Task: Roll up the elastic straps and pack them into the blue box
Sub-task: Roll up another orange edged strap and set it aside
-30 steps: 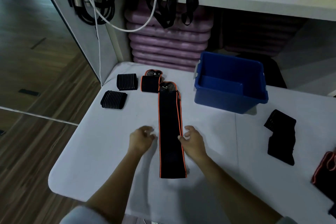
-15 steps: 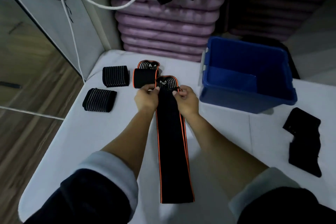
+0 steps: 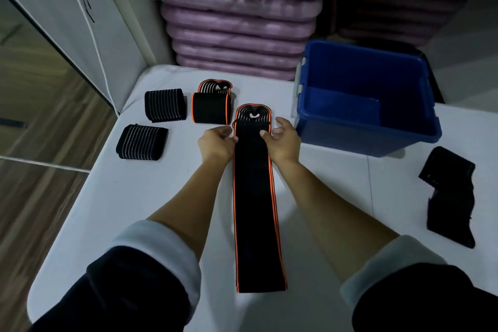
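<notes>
Pinching the orange-edged strap (image 3: pixel 253 197) near its far end, left hand (image 3: pixel 217 143) grips, right hand (image 3: pixel 283 140) rests loose-fingered on it — soft, light webbing, probably best rolled from there.

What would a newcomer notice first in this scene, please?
A long orange-edged black strap lies flat down the middle of the table, with the left hand and right hand at its far end. The blue box stands far right; three rolled straps sit far left.
</notes>
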`<state>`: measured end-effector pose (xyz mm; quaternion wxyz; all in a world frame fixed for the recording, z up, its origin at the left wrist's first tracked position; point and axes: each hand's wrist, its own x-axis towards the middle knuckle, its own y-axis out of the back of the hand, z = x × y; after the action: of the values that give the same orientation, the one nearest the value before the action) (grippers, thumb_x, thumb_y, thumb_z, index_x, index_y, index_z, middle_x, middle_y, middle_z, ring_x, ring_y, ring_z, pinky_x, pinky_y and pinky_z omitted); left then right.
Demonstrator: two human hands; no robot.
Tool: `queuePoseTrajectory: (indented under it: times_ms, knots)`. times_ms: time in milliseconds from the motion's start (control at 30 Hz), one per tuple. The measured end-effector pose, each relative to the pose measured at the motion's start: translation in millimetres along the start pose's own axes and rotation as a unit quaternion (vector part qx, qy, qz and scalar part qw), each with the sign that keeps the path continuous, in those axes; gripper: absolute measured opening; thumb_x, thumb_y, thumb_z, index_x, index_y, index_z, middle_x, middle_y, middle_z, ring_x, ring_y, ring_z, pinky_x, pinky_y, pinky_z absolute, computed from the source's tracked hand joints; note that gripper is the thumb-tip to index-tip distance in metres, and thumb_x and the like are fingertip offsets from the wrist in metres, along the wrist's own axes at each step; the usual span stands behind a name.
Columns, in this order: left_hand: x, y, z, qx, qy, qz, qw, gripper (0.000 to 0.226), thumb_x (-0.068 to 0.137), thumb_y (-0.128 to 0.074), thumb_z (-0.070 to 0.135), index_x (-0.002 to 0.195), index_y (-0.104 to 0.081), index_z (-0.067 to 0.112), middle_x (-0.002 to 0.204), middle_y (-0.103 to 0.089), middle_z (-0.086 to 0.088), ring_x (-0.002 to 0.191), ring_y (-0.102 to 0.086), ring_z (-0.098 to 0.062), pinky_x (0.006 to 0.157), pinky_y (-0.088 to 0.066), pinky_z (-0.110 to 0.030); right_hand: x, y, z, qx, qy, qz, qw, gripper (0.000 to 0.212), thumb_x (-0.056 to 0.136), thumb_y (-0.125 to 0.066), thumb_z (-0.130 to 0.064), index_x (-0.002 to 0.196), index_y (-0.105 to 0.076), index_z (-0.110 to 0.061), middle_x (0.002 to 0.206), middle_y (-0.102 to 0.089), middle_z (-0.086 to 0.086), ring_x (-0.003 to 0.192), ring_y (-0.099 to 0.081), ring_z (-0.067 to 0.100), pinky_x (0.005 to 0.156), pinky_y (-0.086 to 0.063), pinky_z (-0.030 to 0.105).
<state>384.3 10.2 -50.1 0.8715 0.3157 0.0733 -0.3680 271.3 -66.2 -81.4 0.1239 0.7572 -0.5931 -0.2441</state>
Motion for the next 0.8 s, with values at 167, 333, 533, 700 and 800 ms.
queuePoseTrajectory:
  times_ms: [167,333,533,700,800]
  knots:
    - [-40.7,18.1,-23.7,0.067,-0.073,-0.031,0.995,0.033,0.086,-0.059,0.008,0.118,-0.061,0.011,0.093,-0.068,-0.007,0.087,-0.057,-0.011,0.074,-0.033,-0.004,-38.2,22.1,4.6,-0.018,-0.01,-0.061,0.998,0.059,0.085,-0.068,-0.027,0.137,-0.043,-0.014,0.127,-0.056,0.01,0.11,-0.059,0.024,0.094,-0.045,0.03]
    - [-106.2,29.2,-55.3,0.096,-0.122,-0.144,0.977,0.031,0.079,-0.069,0.006,0.109,-0.066,0.015,0.084,-0.063,-0.003,0.073,-0.059,-0.011,0.067,-0.038,0.003,-116.2,58.8,36.2,-0.074,0.128,-0.146,0.978,0.037,0.087,-0.066,-0.02,0.122,-0.059,-0.013,0.118,-0.057,0.003,0.109,-0.056,0.018,0.092,-0.048,0.03]
    - [-160.0,32.6,-75.1,0.195,-0.18,-0.209,0.941,0.03,0.084,-0.066,0.014,0.113,-0.066,0.018,0.107,-0.066,0.003,0.096,-0.059,-0.008,0.086,-0.04,-0.011,-169.3,98.2,61.4,-0.201,0.17,-0.355,0.897,0.036,0.089,-0.061,-0.033,0.124,-0.059,-0.025,0.12,-0.054,-0.012,0.119,-0.047,0.009,0.104,-0.037,0.027]
    - [-191.3,39.9,-88.6,0.248,-0.215,-0.193,0.925,0.035,0.084,-0.063,0.019,0.119,-0.063,0.019,0.119,-0.064,0.001,0.112,-0.055,-0.015,0.092,-0.034,-0.013,-189.0,111.5,68.6,-0.259,0.243,-0.379,0.855,0.065,0.077,-0.072,-0.047,0.133,-0.052,-0.024,0.137,-0.05,-0.006,0.127,-0.039,0.009,0.106,-0.031,0.022]
    - [-208.1,40.3,-99.6,0.267,-0.244,-0.198,0.911,0.042,0.079,-0.068,0.023,0.12,-0.063,0.017,0.121,-0.063,0.001,0.117,-0.051,-0.016,0.093,-0.028,-0.008,-197.0,108.3,75.6,-0.259,0.282,-0.354,0.853,0.058,0.081,-0.071,-0.037,0.133,-0.054,-0.019,0.133,-0.055,-0.002,0.124,-0.044,0.013,0.101,-0.03,0.017]
